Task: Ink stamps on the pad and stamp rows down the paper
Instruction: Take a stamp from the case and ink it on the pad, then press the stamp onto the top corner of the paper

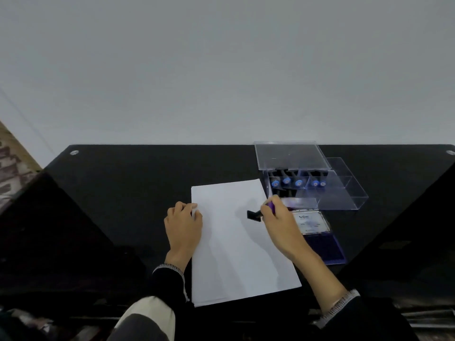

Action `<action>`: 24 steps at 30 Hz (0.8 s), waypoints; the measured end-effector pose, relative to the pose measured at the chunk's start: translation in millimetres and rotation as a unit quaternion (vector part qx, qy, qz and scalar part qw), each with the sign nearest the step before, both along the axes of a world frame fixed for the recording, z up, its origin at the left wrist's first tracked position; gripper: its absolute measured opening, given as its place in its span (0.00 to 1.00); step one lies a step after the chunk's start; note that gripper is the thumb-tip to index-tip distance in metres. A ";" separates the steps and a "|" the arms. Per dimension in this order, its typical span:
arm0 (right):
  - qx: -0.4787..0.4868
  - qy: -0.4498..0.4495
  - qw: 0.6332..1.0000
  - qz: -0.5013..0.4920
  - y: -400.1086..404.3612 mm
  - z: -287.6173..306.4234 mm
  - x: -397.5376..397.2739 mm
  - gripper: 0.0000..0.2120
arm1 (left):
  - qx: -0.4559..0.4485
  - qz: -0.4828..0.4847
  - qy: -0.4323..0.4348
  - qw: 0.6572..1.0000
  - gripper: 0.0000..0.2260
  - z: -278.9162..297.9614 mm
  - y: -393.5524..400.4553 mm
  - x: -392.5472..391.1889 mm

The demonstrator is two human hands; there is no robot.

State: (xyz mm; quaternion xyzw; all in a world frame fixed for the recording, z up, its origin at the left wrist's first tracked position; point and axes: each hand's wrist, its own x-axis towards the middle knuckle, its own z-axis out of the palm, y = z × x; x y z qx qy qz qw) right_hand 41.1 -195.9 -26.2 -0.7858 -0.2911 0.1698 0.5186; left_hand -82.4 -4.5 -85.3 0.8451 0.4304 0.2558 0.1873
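The right hand (275, 217) gripped a stamp (256, 214) by its purple handle, fingers curled round it, the black base tipped toward the left and held over the far right part of the paper (236, 254). Whether the base touched the sheet could not be told. The paper lay on the dark surface (123, 193), and no prints were visible on it, so this looked like the first impression of the top row. The left hand (183, 223) rested on the paper's far left edge, fingers curled over the corner, apparently pinning it.

The ink pad (325, 244) sat open just right of the paper, near the right wrist, its lid (311, 222) folded back. Farther off stood a clear box (307, 183) holding more stamps.

The next move likely called for levelling the base, pressing straight down, then lifting cleanly while the left hand kept the sheet from shifting.
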 end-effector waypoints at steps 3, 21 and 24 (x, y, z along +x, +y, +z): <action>0.015 0.068 0.996 0.060 43.1 1.5 -2.2 0.08 | 0.021 -0.032 0.022 0.999 0.10 1.6 13.5 -4.7; -0.128 -0.130 0.968 0.172 192.6 -15.8 42.2 0.10 | 0.023 -0.101 0.028 0.994 0.15 -11.3 44.0 -8.2; -0.135 -0.137 0.966 0.171 195.4 -19.7 43.3 0.09 | 0.023 -0.101 0.026 0.994 0.15 -11.5 44.0 -7.5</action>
